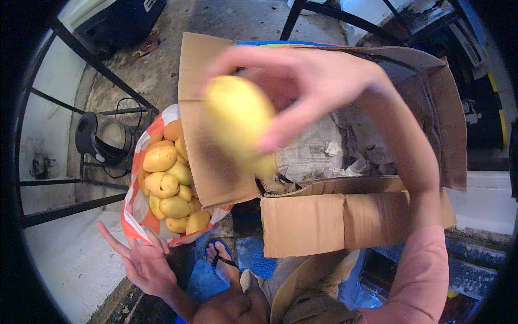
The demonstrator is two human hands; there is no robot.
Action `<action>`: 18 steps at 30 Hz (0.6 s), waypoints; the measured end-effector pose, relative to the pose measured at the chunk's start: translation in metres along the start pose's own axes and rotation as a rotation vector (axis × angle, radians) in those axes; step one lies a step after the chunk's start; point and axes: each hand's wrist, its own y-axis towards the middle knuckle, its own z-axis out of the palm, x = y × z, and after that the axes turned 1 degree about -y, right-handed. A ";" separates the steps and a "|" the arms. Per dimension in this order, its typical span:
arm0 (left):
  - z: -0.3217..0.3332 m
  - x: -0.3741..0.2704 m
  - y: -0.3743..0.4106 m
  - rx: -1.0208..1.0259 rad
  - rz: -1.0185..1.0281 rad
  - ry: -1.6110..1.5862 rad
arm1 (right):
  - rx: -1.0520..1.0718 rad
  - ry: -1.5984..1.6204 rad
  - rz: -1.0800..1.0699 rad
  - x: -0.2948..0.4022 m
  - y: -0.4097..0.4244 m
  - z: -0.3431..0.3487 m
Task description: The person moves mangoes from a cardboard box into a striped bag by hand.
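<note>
My right hand (319,77) grips a yellow mango (238,111), blurred by motion, above the left flap of an open cardboard box (303,222). A second yellow shape (266,165), perhaps another mango, shows just below it, too blurred to tell. Crumpled newspaper (309,152) lines the box, whose far inside is partly hidden by my right arm. To the left, a red-and-white striped plastic bag (131,202) stands open, holding several yellow mangoes (162,184). At the bag's near rim, my left hand (147,263) has some fingers hooked over the plastic and others spread.
Black metal frames (101,65) stand on the left and at the back. A small appliance with a dark handle (99,137) sits at left. A dark blue cooler-like box (117,28) is at upper left. My sandalled foot (221,255) is below the bag.
</note>
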 end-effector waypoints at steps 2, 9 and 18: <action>0.006 0.002 0.002 0.036 0.005 -0.026 | -0.077 -0.323 -0.304 0.007 0.043 0.024; 0.008 -0.004 -0.005 -0.021 -0.045 -0.042 | 0.215 -1.003 -0.212 -0.040 0.149 0.110; -0.001 -0.012 -0.005 0.062 -0.015 -0.020 | -0.117 -0.956 -0.296 -0.034 0.081 0.066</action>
